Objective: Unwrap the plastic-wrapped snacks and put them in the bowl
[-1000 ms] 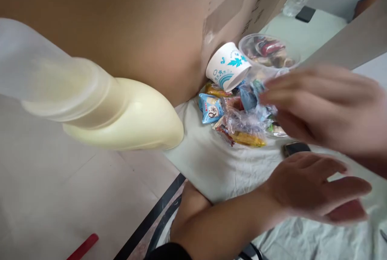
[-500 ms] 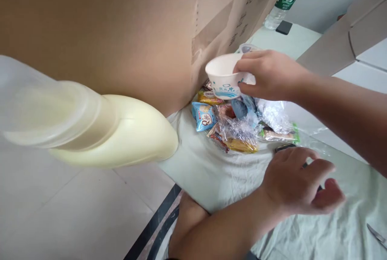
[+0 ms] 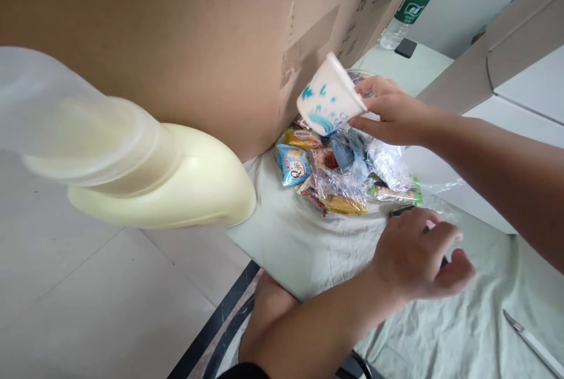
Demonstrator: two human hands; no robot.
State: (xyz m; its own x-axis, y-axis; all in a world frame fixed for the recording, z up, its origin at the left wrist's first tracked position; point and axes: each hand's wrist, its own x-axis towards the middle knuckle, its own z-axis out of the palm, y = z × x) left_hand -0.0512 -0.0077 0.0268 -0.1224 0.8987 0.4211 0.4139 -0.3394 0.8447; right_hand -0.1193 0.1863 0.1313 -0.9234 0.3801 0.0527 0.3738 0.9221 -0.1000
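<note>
A white paper cup with blue print (image 3: 328, 100) is pinched at its rim by my right hand (image 3: 385, 110). It is tilted, with its mouth toward the upper right, above a pile of wrapped snacks (image 3: 339, 173) on the pale green cloth (image 3: 299, 238). My left hand (image 3: 425, 255) is over the cloth, below the pile, its fingers curled but apart and holding nothing visible. Under it, a dark flat object (image 3: 400, 211) is mostly hidden. Behind the cup stands a clear container, partly covered by my right hand.
A large cardboard box (image 3: 198, 44) stands behind. At left is a big pale yellow rounded object (image 3: 207, 179). A water bottle (image 3: 409, 9) and a small black item (image 3: 406, 47) are at the back. A knife (image 3: 533, 344) lies lower right, white panels (image 3: 529, 108) at right.
The cup has turned in my right hand from nearly upright to tilted, so its printed side and base now show. My left hand appears slightly further left, and the whole view has shifted a little.
</note>
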